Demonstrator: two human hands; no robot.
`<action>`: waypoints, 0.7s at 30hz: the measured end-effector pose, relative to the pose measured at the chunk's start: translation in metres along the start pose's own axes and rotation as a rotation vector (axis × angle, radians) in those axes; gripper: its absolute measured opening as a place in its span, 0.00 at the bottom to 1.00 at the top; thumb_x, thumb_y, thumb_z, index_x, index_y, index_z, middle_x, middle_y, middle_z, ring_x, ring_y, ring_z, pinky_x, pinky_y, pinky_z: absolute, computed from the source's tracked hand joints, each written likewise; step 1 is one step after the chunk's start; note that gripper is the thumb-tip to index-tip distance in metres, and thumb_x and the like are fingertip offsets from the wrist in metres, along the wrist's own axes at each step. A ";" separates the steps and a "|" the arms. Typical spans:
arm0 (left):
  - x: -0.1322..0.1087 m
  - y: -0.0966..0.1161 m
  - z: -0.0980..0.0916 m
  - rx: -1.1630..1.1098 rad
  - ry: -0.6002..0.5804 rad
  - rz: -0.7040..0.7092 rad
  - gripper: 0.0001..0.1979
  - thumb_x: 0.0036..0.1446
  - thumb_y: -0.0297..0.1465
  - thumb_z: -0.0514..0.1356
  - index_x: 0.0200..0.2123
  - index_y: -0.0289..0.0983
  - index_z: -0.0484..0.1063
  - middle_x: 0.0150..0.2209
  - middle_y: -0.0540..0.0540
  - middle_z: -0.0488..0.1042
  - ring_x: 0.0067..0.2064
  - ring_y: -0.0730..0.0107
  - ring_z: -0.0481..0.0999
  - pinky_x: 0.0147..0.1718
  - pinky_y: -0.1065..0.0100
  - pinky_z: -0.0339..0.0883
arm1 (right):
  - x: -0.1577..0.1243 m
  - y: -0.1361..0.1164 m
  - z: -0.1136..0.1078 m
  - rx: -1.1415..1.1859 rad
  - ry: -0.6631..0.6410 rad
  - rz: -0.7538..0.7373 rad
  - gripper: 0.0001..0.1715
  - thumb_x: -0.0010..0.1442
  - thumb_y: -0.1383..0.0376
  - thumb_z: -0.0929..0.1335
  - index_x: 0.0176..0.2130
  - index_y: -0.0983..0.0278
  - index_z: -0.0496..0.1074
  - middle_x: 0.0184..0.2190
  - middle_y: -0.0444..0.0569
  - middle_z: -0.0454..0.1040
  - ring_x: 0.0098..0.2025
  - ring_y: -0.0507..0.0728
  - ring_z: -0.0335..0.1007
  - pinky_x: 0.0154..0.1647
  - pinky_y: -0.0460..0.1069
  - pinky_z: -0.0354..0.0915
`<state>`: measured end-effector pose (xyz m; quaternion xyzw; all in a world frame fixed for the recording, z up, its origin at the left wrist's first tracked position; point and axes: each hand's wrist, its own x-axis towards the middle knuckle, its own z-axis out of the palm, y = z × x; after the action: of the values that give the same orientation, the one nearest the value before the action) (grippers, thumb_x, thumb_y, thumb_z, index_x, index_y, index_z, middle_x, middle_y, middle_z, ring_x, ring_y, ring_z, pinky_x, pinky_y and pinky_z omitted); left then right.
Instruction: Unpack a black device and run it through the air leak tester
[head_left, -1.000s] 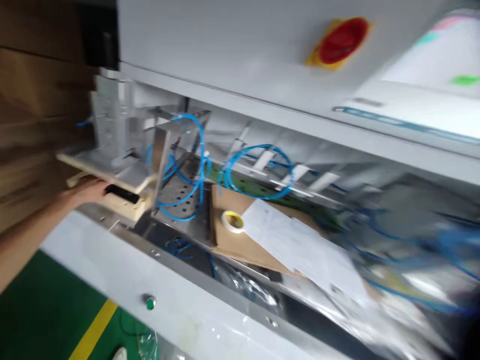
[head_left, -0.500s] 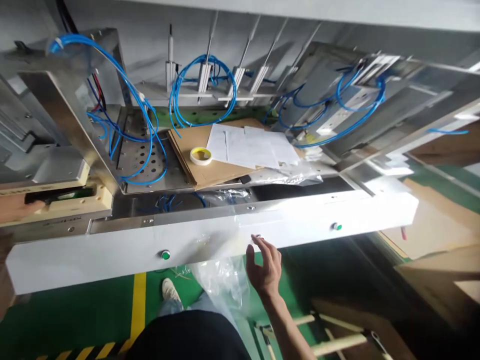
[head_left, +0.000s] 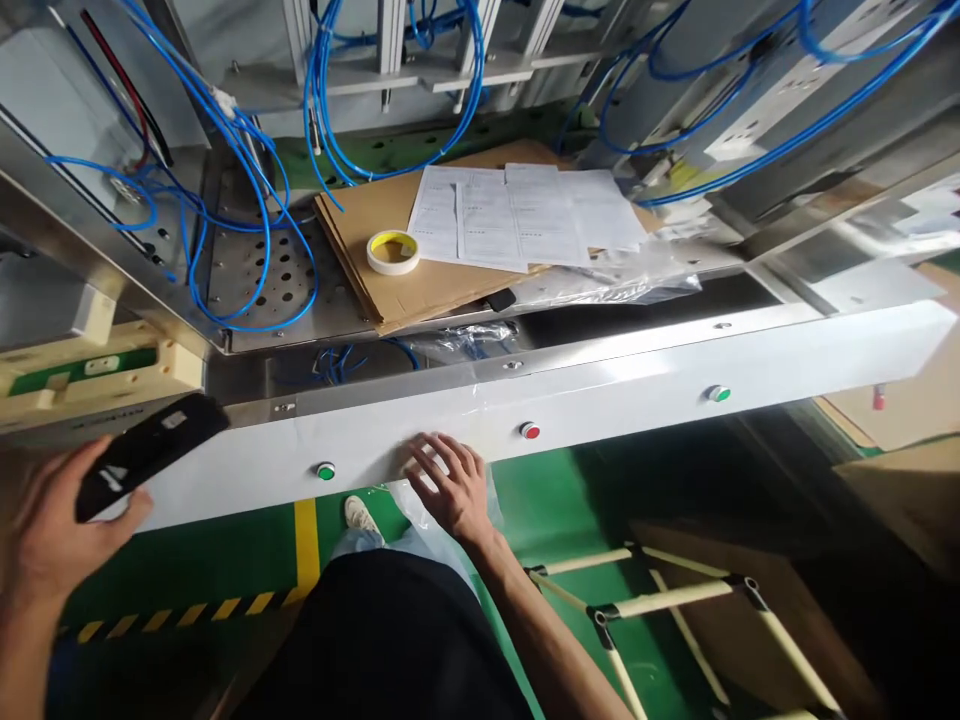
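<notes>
My left hand (head_left: 66, 525) holds a black, flat, phone-shaped device (head_left: 146, 455) with rounded corners and a small pale label, thumb below it and fingers above. It hangs before the left end of a long white panel (head_left: 637, 395), just below a cream fixture (head_left: 184, 365) with a green inside. My right hand (head_left: 450, 485) is open, fingers bent and apart, against or just in front of the panel; contact is hard to tell. It lies between a green button (head_left: 325, 470) and a red button (head_left: 530, 431). A clear plastic bag (head_left: 491, 495) hangs behind that hand.
Beyond the panel, cardboard sheets (head_left: 442, 300) carry printed papers (head_left: 517, 215) and a tape roll (head_left: 393, 252). Coiled blue tubes (head_left: 322, 90) hang at the back. A second green button (head_left: 718, 393) sits further right. A cream pipe frame (head_left: 675, 598) stands lower right.
My left hand has come out of the cream fixture with the black device and moved down. My right hand has moved left, away from the red button. The view has shifted closer and downward.
</notes>
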<state>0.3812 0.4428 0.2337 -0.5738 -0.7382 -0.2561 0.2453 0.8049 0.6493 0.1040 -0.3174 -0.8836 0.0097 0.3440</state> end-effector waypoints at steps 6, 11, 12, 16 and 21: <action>0.016 0.097 0.043 -0.226 -0.143 0.196 0.36 0.60 0.28 0.68 0.71 0.38 0.67 0.51 0.37 0.80 0.48 0.51 0.82 0.49 0.55 0.78 | -0.003 0.011 0.011 0.077 0.056 -0.055 0.13 0.72 0.67 0.71 0.55 0.60 0.76 0.53 0.50 0.80 0.61 0.57 0.70 0.61 0.54 0.63; 0.051 0.168 0.088 -0.304 -0.247 0.330 0.26 0.60 0.26 0.63 0.63 0.31 0.70 0.52 0.37 0.80 0.51 0.53 0.80 0.53 0.57 0.77 | -0.005 0.011 0.013 0.094 0.076 -0.046 0.14 0.74 0.70 0.67 0.55 0.60 0.77 0.53 0.48 0.80 0.59 0.56 0.70 0.61 0.54 0.61; 0.056 0.178 0.097 -0.325 -0.271 0.358 0.26 0.60 0.26 0.63 0.62 0.31 0.70 0.52 0.38 0.80 0.51 0.54 0.80 0.53 0.58 0.77 | -0.006 0.010 0.015 0.098 0.076 -0.035 0.14 0.74 0.70 0.67 0.54 0.60 0.78 0.53 0.48 0.80 0.59 0.56 0.70 0.61 0.54 0.61; 0.063 0.205 0.127 -0.381 -0.344 0.425 0.25 0.59 0.28 0.62 0.60 0.30 0.70 0.50 0.37 0.81 0.51 0.54 0.80 0.51 0.57 0.79 | -0.009 0.010 0.020 0.105 0.073 -0.001 0.12 0.73 0.70 0.68 0.53 0.61 0.79 0.52 0.48 0.81 0.59 0.56 0.69 0.62 0.55 0.61; 0.062 0.210 0.144 -0.393 -0.410 0.460 0.26 0.59 0.29 0.62 0.60 0.31 0.70 0.51 0.37 0.80 0.51 0.52 0.80 0.50 0.55 0.80 | -0.009 0.015 0.017 0.146 0.050 -0.058 0.16 0.76 0.69 0.64 0.54 0.61 0.79 0.55 0.49 0.79 0.59 0.57 0.68 0.62 0.56 0.61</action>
<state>0.5617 0.6272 0.1868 -0.8005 -0.5602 -0.2108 0.0286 0.8081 0.6598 0.0816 -0.2657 -0.8806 0.0560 0.3883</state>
